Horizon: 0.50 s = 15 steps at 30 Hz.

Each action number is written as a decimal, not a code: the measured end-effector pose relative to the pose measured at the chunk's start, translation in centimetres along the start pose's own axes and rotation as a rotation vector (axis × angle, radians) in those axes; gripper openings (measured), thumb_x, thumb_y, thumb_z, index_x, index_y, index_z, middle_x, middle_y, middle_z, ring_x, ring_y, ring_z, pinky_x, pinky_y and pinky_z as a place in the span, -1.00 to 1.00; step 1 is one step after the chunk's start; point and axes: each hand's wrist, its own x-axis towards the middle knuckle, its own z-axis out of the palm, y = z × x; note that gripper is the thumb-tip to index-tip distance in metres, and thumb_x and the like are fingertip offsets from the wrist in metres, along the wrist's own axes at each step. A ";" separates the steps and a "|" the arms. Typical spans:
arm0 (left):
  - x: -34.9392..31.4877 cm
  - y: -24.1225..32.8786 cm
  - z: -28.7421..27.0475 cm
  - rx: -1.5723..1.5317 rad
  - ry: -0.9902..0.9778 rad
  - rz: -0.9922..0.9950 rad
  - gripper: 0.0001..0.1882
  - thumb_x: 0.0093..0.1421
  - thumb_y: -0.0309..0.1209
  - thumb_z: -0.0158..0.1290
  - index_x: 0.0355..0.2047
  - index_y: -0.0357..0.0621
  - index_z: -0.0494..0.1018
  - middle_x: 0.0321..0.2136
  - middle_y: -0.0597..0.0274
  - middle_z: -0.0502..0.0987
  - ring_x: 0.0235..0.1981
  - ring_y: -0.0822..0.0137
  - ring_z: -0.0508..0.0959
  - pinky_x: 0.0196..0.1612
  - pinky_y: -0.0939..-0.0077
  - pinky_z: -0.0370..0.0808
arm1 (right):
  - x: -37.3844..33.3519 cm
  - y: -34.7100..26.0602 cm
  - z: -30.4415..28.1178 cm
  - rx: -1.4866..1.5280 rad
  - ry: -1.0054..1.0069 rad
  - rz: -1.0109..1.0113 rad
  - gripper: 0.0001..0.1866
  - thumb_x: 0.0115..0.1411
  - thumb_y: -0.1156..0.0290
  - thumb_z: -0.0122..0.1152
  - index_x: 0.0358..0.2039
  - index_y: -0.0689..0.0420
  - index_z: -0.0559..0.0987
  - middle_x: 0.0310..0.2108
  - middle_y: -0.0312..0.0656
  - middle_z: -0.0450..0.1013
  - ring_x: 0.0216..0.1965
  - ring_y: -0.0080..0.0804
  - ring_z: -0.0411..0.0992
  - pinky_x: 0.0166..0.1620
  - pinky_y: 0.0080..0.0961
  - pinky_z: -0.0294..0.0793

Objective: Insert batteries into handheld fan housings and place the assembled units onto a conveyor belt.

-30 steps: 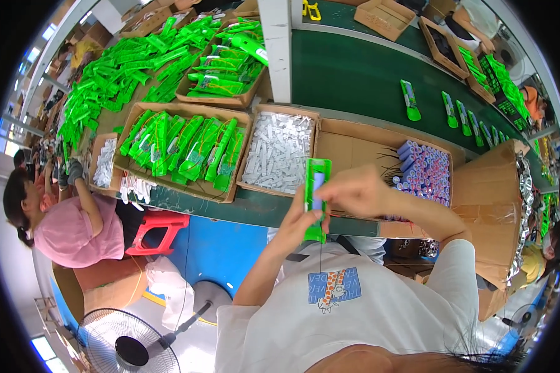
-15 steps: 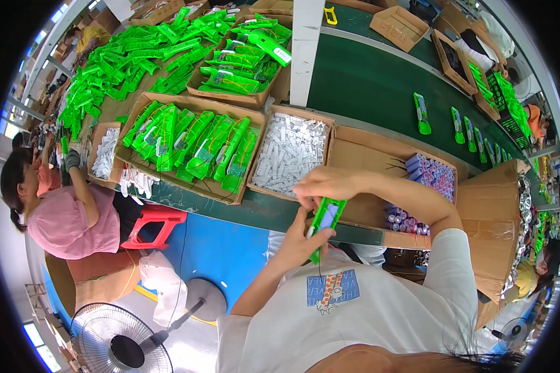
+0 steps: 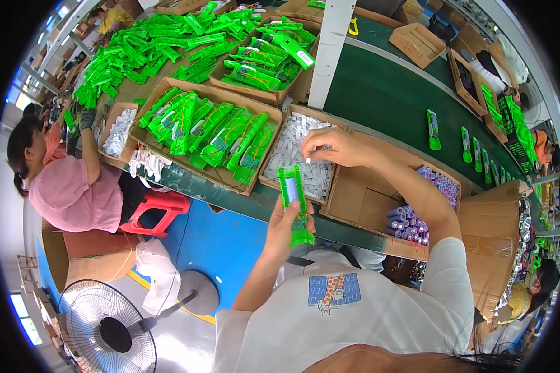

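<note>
My left hand (image 3: pixel 282 229) is closed round a long green plastic shell (image 3: pixel 302 237), held upright at the bench edge. Inside the shell lie a pale purple cylindrical battery (image 3: pixel 292 190) and a small green circuit board with thin wires. My right hand (image 3: pixel 331 147) hovers over a cardboard box of small white plastic strips (image 3: pixel 299 132). Its thumb and fingertips pinch a small white plastic piece (image 3: pixel 308 160), mostly hidden by the fingers. Left of that box, a cardboard tray (image 3: pixel 241 185) holds several green shells with boards and yellow wires.
Right of my right forearm, a cardboard box (image 3: pixel 354 202) holds purple batteries. Beyond it runs a green conveyor (image 3: pixel 379 93) carrying green shells. Loose shells (image 3: pixel 137 53) are piled far left. A co-worker in pink (image 3: pixel 84 199) sits left by a red stool (image 3: pixel 158 212); a fan (image 3: pixel 115 336) stands nearer.
My right hand has come away from the shell and moved up over the white strips, pinching a small white piece. My left hand has shifted left, turning the shell more upright with its inside showing.
</note>
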 end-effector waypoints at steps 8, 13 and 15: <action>0.8 -0.6 1.2 0.304 -0.014 0.062 -0.63 0.36 -0.24 -0.10 0.04 -0.15 0.11 -0.34 0.15 0.44 -0.50 0.40 0.49 -0.49 0.50 0.49 | -1.3 -3.5 1.2 0.253 0.040 0.342 -0.86 0.15 0.47 0.24 -0.29 0.20 0.52 -0.46 -0.32 0.47 -0.41 -0.65 0.42 -0.33 -0.63 0.42; 1.0 -1.3 0.8 0.487 -0.018 0.141 -0.63 0.36 -0.30 -0.09 0.06 -0.17 0.10 -0.35 0.16 0.43 -0.54 0.44 0.47 -0.47 0.57 0.45 | -1.5 -4.0 2.1 0.307 0.159 0.417 -0.76 0.08 0.38 0.34 -0.32 0.23 0.50 -0.50 -0.30 0.52 -0.46 -0.63 0.45 -0.39 -0.61 0.45; 0.9 -1.2 0.9 0.512 -0.030 0.180 -0.65 0.36 -0.35 -0.10 0.06 -0.17 0.09 -0.37 0.17 0.42 -0.55 0.44 0.47 -0.48 0.56 0.45 | -1.2 -5.7 1.8 0.391 0.251 0.682 -0.81 0.10 0.45 0.34 -0.32 0.20 0.52 -0.42 -0.28 0.51 -0.38 -0.69 0.45 -0.35 -0.71 0.43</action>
